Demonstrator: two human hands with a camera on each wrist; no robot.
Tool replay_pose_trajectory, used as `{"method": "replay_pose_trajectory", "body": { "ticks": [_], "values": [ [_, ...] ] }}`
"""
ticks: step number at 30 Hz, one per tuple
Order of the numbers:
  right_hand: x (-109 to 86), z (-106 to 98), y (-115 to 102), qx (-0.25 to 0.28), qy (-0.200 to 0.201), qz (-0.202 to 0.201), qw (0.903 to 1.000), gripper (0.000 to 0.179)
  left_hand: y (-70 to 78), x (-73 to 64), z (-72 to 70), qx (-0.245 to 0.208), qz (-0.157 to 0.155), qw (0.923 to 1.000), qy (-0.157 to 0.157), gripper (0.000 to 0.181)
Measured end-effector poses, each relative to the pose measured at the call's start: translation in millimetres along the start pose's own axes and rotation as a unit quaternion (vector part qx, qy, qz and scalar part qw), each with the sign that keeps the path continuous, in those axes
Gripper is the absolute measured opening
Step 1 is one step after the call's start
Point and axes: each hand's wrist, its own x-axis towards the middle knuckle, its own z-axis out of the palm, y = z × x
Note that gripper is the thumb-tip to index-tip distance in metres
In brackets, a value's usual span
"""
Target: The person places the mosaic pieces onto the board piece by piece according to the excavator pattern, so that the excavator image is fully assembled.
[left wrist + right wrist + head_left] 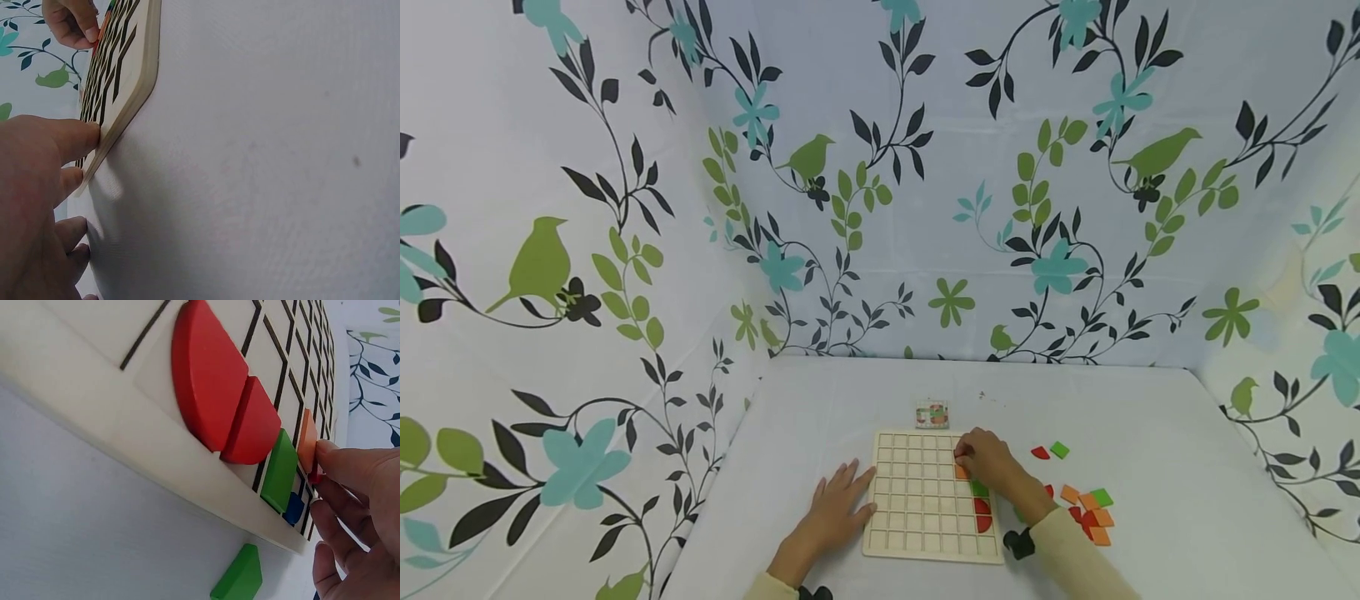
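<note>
A white cloth (950,302) printed with green birds, blue flowers and dark leafy stems runs across the background from 9 to 3 o'clock. In front of it lies a white surface (1150,417).

Starting at the left, a person's left hand (838,510) lies at the 9 o'clock edge of a pale wooden grid board (917,500); its fingers are open and spread, with the thumb and one finger touching the rim.

The board lies flat. At its 12 o'clock side, just beyond the rim, is a small printed card (932,414).

Toward 2 o'clock on the board, an orange tile (962,472) sits one column in from the right. In the right-hand column lie a blue piece (294,508), partly hidden, then, toward 4 o'clock, a green tile (979,489) and two curved red pieces (982,516).

The right hand (996,462) reaches over the 1 o'clock part of the board, its fingers pinching a small red piece (315,477) beside the orange tile.

Off the board, near its 3 o'clock edge, is a loose green tile (240,575). Farther right, a mixed pile of orange, red and green pieces (1101,536) lies toward 4 o'clock, while one red wedge (1040,452) and a green square (1059,450) lie toward 2 o'clock.
</note>
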Motion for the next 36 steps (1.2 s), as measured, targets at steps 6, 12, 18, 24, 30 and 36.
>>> {"method": "replay_pose_trajectory", "body": {
  "ticks": [6,12,18,24,30,36],
  "values": [
    [-0.2,0.4,1.2,0.01,-0.007,0.001,0.9999,0.008,-0.8,0.7,2.6,-0.014,0.002,0.9999,0.006,0.062],
    [-3.4,-1.8,-1.4,0.039,-0.004,0.004,0.9992,0.01,-1.5,3.0,4.2,-0.012,-0.001,0.9999,0.008,0.062],
    [-2.5,-1.1,-1.8,0.032,0.007,-0.005,0.9995,0.008,5.0,1.5,-3.5,-0.001,-0.007,1.0,0.0,0.062],
    [-8.2,-6.9,2.7,0.049,0.003,0.018,0.9986,0.005,4.8,1.4,-2.6,-0.003,-0.006,1.0,-0.001,0.062],
    [-20.7,-23.6,24.2,0.06,0.058,0.06,0.9947,0.012,4.5,-0.1,-2.8,-0.002,-0.004,1.0,0.004,0.062],
    [-35.3,-50.0,62.6,0.022,0.118,0.106,0.9871,0.027,3.0,0.5,-3.8,-0.002,-0.001,1.0,0.006,0.062]
  ]
}}
